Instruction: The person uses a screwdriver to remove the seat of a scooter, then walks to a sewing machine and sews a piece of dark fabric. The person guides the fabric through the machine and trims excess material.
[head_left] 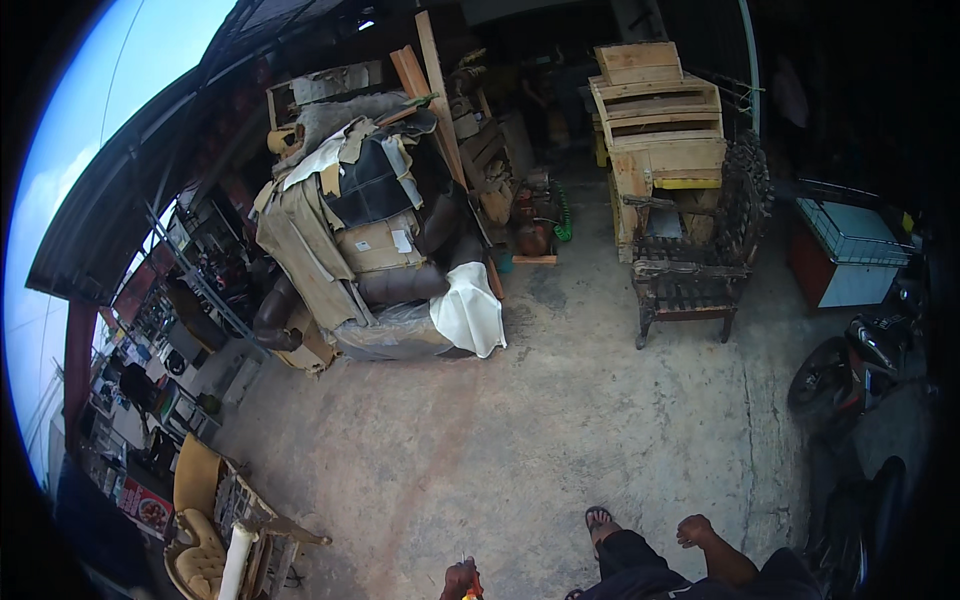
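Observation:
At the lower edge my left hand (458,578) is closed around a small hand tool (473,585) with a red and yellow handle. A thin metal tip shows above the fingers; its exact kind is too small to make out. Further right, my right hand (692,531) hangs beside my dark-clothed leg, fingers curled in, with nothing visible in it. Both hands are in the air over the concrete floor (480,450), touching no furniture. My sandalled foot (598,517) is on the floor between them.
A sofa piled with cardboard, fabric and leather scraps (365,225) stands ahead. Right of it are a wooden frame (660,150) and a dark carved chair (690,270). A motorcycle (850,365) stands at right; a tufted yellow chair (200,550) lies near left.

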